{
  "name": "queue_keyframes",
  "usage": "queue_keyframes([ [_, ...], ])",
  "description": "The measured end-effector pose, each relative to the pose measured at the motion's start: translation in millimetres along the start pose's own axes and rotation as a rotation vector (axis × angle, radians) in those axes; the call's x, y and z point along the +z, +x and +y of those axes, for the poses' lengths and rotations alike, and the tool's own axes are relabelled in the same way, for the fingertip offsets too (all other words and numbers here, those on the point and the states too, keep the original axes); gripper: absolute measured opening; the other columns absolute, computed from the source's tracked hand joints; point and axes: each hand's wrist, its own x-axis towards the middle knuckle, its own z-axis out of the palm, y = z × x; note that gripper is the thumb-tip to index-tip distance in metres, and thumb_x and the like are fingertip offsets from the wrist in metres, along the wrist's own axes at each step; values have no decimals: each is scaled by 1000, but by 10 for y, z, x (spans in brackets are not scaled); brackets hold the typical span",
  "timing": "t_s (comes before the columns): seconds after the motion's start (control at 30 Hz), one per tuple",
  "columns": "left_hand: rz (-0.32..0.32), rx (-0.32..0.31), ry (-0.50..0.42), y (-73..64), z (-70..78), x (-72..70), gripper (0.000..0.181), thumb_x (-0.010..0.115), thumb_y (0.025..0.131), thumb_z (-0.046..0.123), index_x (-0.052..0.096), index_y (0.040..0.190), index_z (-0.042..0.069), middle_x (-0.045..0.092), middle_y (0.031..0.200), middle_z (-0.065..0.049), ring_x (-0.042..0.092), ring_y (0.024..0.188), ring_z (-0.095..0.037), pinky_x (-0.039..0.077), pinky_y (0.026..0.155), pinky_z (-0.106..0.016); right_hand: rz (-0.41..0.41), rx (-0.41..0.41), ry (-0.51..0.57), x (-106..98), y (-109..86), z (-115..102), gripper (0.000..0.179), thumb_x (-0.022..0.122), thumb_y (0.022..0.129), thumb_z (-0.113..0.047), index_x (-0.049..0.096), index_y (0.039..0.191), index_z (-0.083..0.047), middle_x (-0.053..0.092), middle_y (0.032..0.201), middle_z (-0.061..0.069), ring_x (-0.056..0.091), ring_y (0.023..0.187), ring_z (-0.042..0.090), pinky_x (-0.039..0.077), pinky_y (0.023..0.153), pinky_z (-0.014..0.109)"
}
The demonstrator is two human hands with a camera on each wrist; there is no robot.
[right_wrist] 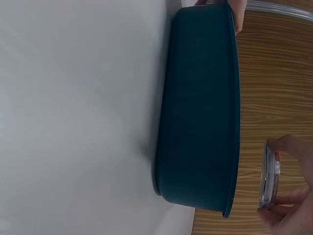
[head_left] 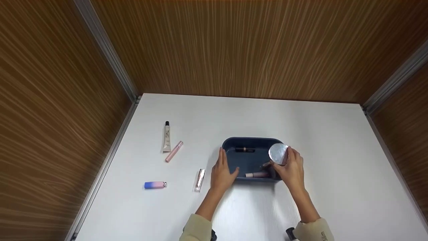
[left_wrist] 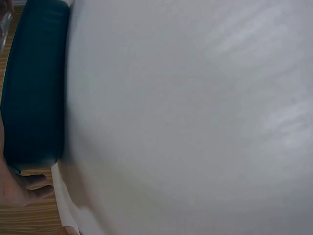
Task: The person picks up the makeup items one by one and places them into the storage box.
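Observation:
My right hand (head_left: 292,168) pinches a round silver compact (head_left: 277,153) by its edge, over the right end of a dark blue bin (head_left: 249,138). In the right wrist view the compact (right_wrist: 269,176) is edge-on between thumb and fingers, above the rim and apart from it. My left hand (head_left: 221,174) rests against the bin's left end, fingers extended along the side and thumb spread toward the near rim. Inside the bin lie a black tube with a gold band (head_left: 245,149), a pale pink tube (head_left: 256,174) and a dark item partly hidden near the right hand.
On the white table (head_left: 317,127), left of the bin, lie a cream squeeze tube (head_left: 167,139), a slim pink tube (head_left: 174,151), a blue-and-pink tube (head_left: 155,184) and a shiny lipstick tube (head_left: 199,180). Wood-grain panels (head_left: 234,50) enclose the back and sides.

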Motion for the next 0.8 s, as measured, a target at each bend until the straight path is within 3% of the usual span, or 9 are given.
queue_keyframes([
  [0.3, -14, -18, -11, 9, -8, 3, 87, 66, 81, 39, 22, 143, -4, 18, 149, -14, 43, 120, -27, 41, 89, -38, -11, -49, 3, 118, -20, -47, 74, 82, 58, -1, 47, 120, 16, 47, 113, 32, 43, 102, 47, 38, 84, 55],
  [0.8, -17, -7, -18, 3, -20, 1, 86, 64, 81, 41, 23, 143, -4, 17, 150, -14, 41, 122, -26, 42, 88, -38, -69, -27, 13, 230, -65, -140, 80, 84, 60, -8, 44, 125, 17, 46, 118, 31, 43, 105, 44, 38, 86, 53],
])
